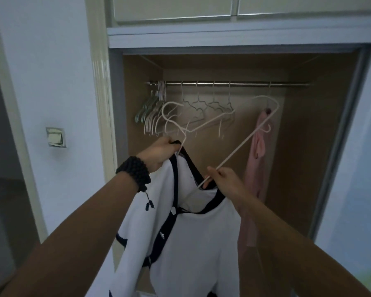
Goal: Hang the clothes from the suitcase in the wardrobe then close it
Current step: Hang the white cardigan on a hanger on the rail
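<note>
A white cardigan with dark navy trim (193, 239) hangs in front of the open wardrobe (321, 129). My left hand (159, 153) grips its collar at the left shoulder. My right hand (225, 179) pinches the lower bar of a white hanger (242, 144), which is tilted up to the right with one end inside the cardigan's neck opening. The hanger's hook sits up by the left hand's side. A steel rail (244, 83) crosses the wardrobe above. A pink garment (257, 166) hangs from the rail at the right. The suitcase is out of view.
Several empty hangers (156, 112) bunch at the rail's left end, with a few wire hangers (212, 103) spread along the middle. A sliding door (356, 159) stands at the right. A light switch (55, 137) is on the left wall. Upper cabinets (234, 7) sit above.
</note>
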`<state>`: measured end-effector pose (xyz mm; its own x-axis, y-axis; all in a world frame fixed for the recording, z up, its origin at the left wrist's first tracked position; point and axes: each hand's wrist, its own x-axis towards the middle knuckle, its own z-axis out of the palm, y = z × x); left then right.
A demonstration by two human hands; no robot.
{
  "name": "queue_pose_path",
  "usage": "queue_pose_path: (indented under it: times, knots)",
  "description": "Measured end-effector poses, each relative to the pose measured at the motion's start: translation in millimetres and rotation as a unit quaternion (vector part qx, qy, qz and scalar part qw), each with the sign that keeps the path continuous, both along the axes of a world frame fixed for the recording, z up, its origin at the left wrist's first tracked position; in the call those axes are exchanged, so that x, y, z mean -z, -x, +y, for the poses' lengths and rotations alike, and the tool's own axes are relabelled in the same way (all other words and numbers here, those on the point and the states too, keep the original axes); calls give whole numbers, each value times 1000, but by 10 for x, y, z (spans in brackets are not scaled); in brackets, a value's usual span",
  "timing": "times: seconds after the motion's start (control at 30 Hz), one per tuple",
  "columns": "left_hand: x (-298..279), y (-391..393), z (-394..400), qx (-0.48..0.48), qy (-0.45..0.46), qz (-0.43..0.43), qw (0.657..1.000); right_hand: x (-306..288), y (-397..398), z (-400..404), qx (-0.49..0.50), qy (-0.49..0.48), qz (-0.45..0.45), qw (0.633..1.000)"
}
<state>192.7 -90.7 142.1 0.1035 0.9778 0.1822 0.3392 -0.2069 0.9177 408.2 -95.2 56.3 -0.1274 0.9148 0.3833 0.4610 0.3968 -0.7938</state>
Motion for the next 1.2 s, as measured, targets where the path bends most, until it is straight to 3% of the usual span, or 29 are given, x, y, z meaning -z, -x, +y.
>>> queue_pose_path:
  times: [0.23, 0.4, 0.53, 0.77, 0.93, 1.07, 1.2]
  knots:
    - [-7, -241, 163, 44, -45, -57, 996, 12, -191, 90, -22, 49, -54, 997]
    - [3, -330, 303, 24, -34, -114, 993, 3, -437, 182, -53, 83, -107, 989]
    - [102, -145, 333, 30, -26, -91, 995, -104, -904, 198, 7, 113, 35, 993]
    - [236, -20, 191, 52, -88, 101, 990, -348, -1142, 244, 81, 176, 225, 955]
    - [251, 60, 65, 89, -77, 126, 985, -368, -1283, 240, 82, 206, 266, 938]
    - [358, 92, 16, 105, -86, 73, 988, -416, -1391, 267, 65, 264, 294, 916]
    - [448, 55, -24, 82, -133, 47, 987, -364, -1450, 203, 44, 309, 253, 916]
